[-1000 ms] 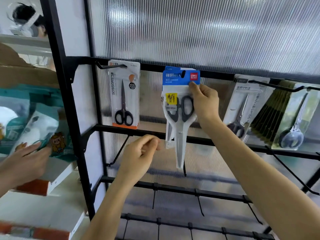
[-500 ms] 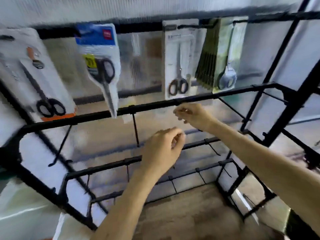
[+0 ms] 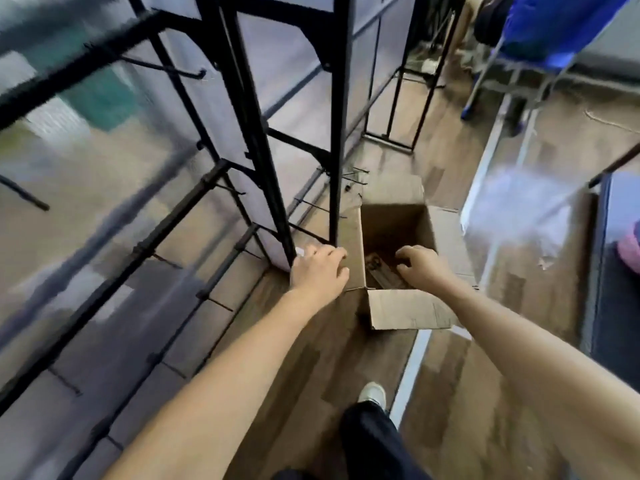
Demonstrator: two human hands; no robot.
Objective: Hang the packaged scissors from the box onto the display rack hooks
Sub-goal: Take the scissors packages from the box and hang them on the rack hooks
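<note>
An open cardboard box point(image 3: 408, 310) stands on the wooden floor at the foot of the black display rack point(image 3: 337, 133). Dark packages point(image 3: 379, 271) lie at its bottom, too dim to make out. My left hand point(image 3: 318, 271) rests with spread fingers on the box's left flap, beside the rack post. Inside the box opening, my right hand point(image 3: 420, 266) curls its fingers down over the dark packages; whether it grips one is hidden. Bare hooks point(image 3: 166, 69) stick out from the rack's crossbars at the left.
A second black frame point(image 3: 391, 133) stands behind the box. Blue fabric on a metal stand point(image 3: 554, 22) is at the upper right, and a dark mat point(image 3: 613, 289) lies at the right. My shoe point(image 3: 372, 393) is on the floor below the box.
The view has swung from the hanging scissors down to the floor. Both hands have dropped from the rack bars to the box, the right one going inside.
</note>
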